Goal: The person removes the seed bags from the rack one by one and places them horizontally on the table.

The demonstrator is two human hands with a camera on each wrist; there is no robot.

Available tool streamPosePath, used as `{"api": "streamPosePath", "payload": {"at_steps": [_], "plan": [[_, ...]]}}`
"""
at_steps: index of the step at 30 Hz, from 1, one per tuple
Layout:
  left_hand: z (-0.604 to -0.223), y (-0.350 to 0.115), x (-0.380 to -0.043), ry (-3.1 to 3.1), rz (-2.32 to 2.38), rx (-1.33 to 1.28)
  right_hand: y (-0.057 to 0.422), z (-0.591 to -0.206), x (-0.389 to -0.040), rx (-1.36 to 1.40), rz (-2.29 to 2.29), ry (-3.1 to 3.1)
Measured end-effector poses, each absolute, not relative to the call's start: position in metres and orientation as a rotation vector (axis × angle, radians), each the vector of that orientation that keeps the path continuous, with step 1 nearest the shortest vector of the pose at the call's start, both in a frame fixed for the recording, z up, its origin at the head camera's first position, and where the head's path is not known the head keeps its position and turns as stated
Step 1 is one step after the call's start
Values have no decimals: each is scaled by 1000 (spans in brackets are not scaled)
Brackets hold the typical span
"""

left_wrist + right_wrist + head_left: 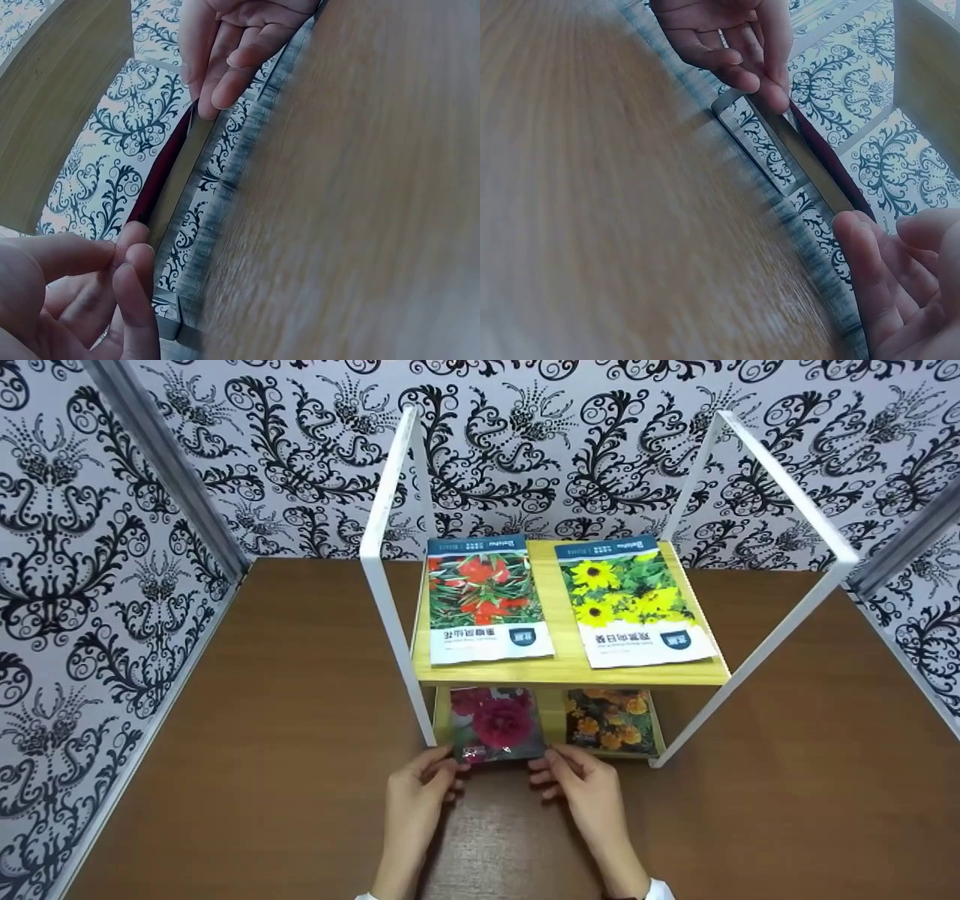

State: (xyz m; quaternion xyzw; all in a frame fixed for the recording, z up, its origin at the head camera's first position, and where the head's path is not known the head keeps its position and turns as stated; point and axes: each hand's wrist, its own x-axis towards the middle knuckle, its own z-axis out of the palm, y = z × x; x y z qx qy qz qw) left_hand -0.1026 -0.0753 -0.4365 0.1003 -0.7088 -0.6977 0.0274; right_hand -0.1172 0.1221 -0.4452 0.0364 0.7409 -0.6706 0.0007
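A seed packet with a magenta flower (501, 724) lies at the front left of the lower board of a two-tier rack, its near edge at the board's front. My left hand (421, 795) pinches its near left corner between thumb and fingers. At the near right corner my right hand (589, 791) holds it, thumb above and fingers below. In the left wrist view the packet (161, 169) shows as a thin dark red strip between the two hands. Beside it on the same board rests a seed packet with orange flowers (609, 721).
On the upper wooden board (555, 607) lie a red-flower packet (486, 600) and a yellow-flower packet (630, 600). White posts (394, 622) frame the rack's sides. The rack stands on a brown table (300, 697) before black-and-white patterned walls (495, 450).
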Motion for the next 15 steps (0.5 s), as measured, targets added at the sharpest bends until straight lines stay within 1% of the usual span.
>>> {"api": "streamPosePath", "payload": {"at_steps": [5,12,15], "plan": [[-434,-75,-101,-2164,-2140,350,122,-446,-116,112,-2127,2326],[-462,-77,-109,-2163,-2091,345,122,-447,-116,123,-2113,2322],[-460,-77,-110,-2187,-2107,359,121,-445,-118,132,-2108,2310]]}}
